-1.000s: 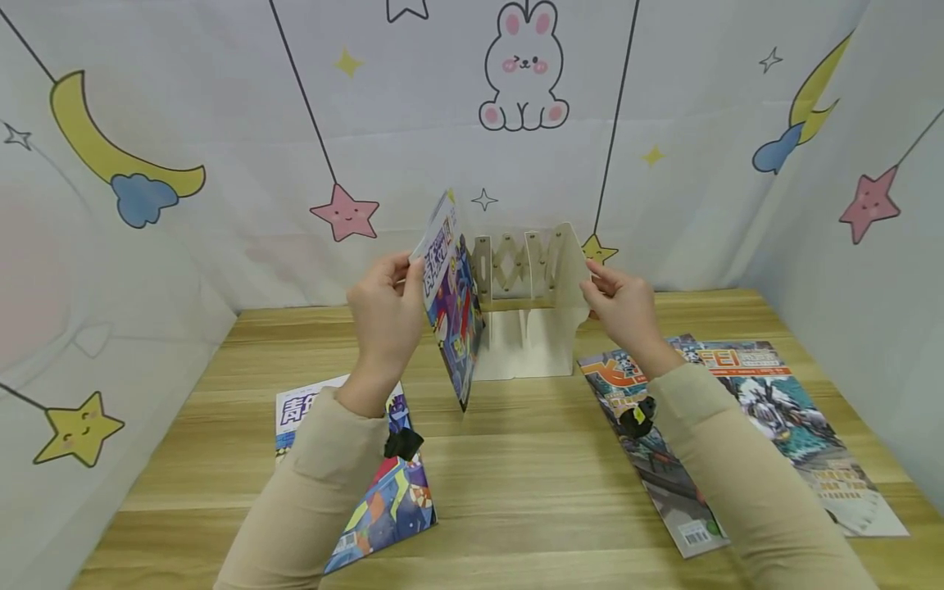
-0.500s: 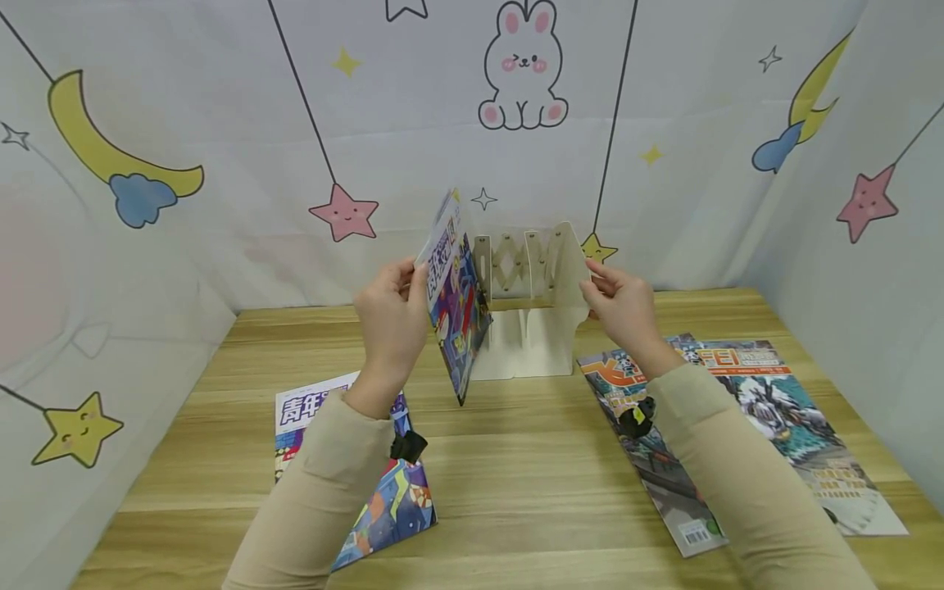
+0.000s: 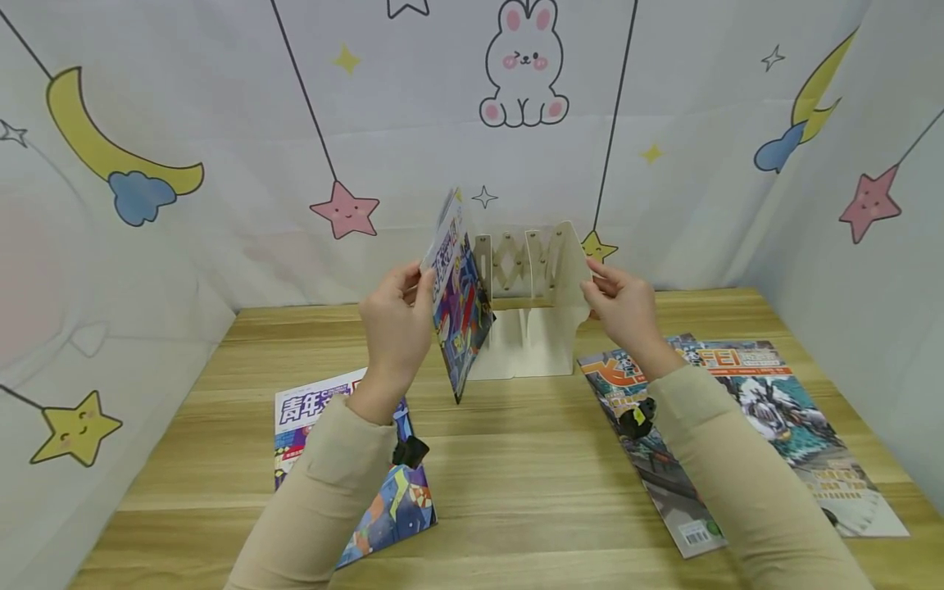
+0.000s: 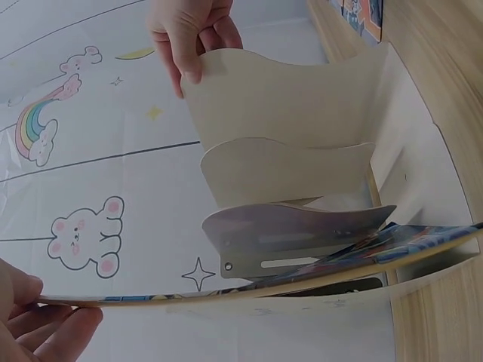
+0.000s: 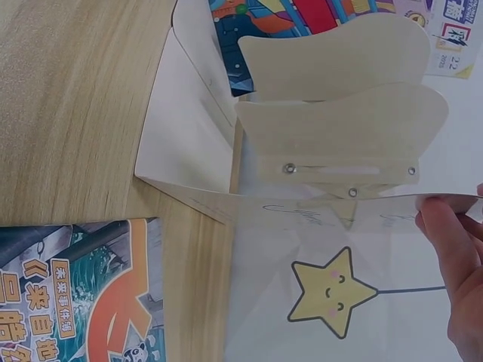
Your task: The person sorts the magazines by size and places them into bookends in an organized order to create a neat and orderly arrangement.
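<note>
A cream folding book rack [image 3: 542, 340] with upright dividers and crisscross slats stands at the back of the table. My left hand [image 3: 398, 324] pinches a colourful magazine [image 3: 460, 303] by its near upper edge and holds it upright and slightly tilted at the rack's left end. In the left wrist view the magazine [image 4: 302, 280] lies between the leftmost end panel and the neighbouring divider [image 4: 302, 222], its lower part reaching toward the rack's base. My right hand [image 3: 623, 303] pinches the edge of the right end panel [image 4: 279, 98], thumb on one face and fingers on the other.
A second magazine with a similar cover [image 3: 398, 512] lies on the wooden table [image 3: 531, 475] at left, partly under my left forearm. Two overlapping magazines [image 3: 782, 418] lie at right, partly under my right arm. A white curtain [image 3: 413, 106] with cartoon prints hangs behind.
My left hand has moved a little to the right with the magazine, bringing it further over the rack's left end. The right hand keeps its grip on the right panel.
</note>
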{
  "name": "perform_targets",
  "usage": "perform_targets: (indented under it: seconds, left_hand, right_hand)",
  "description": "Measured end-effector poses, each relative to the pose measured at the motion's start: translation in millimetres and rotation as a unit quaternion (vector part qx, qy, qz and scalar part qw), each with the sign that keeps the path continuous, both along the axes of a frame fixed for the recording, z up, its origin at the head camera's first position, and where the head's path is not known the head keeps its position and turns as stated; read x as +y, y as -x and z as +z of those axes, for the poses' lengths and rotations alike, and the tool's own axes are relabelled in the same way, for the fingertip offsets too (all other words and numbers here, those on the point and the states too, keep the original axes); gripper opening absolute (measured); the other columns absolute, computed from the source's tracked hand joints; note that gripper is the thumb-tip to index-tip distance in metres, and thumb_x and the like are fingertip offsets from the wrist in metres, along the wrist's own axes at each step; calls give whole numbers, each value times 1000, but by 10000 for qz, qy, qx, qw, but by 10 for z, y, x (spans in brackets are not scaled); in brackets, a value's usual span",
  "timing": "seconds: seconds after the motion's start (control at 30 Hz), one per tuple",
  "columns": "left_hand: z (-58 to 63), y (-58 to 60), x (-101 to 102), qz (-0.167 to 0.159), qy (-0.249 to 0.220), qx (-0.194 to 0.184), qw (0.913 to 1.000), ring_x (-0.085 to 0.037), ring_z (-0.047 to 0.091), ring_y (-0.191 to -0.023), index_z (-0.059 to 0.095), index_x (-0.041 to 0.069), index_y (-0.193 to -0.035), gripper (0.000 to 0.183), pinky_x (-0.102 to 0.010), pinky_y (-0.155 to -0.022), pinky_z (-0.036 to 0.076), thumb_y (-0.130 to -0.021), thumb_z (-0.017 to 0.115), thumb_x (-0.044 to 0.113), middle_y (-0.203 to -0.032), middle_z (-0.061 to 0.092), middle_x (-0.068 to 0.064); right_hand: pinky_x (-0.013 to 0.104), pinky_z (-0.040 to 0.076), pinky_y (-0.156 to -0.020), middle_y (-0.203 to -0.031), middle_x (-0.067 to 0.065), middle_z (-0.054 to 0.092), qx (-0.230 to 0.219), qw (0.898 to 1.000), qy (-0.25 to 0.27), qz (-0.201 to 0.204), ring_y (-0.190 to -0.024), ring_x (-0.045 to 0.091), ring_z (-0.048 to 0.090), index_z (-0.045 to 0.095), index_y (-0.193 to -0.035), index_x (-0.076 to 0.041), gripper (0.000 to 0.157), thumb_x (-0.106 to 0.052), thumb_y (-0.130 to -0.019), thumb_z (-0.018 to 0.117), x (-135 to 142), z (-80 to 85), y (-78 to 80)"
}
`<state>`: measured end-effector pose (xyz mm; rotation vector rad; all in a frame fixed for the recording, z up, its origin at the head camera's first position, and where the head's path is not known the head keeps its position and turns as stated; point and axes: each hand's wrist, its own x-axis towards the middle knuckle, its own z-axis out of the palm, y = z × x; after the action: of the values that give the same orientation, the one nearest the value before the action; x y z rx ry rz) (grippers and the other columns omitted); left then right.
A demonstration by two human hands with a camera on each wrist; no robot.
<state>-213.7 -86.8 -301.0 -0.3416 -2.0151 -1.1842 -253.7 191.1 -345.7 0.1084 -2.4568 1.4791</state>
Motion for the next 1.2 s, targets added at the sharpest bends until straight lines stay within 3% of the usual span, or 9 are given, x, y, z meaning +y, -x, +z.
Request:
perform_targets:
  seconds: [0.37,0.67,1.2]
  left_hand:
    - [-6,-16,-6,-144,-31,-121,9998,-30,70,-92,61,-6,-119,31,-32,-76,58,-93,60,10,-107,68,-24]
    - [4,-17,-42,-231,3,-329,9992,-30,70,-92,62,-5,-118,31,-32,-78,58,-93,60,12,-110,68,-21]
    - [45,-34,-64,-386,152,-271,9988,-29,70,-92,63,-7,-117,30,-32,-75,59,-94,58,12,-108,68,-21]
  right_hand:
    - [19,56,-66,-127,20,58,132,9999,-73,36,-106,31,64,49,-138,-11,44,-23,-96,56,13,-29,-5]
    - [26,58,-68,-128,20,58,149,9998,-125,18,-105,30,65,49,-138,-10,45,-22,-96,56,19,-43,3]
    - [24,57,-69,-127,18,59,27,9999,-109,-3,-101,31,66,48,-138,-15,45,-26,-95,57,15,-20,-12]
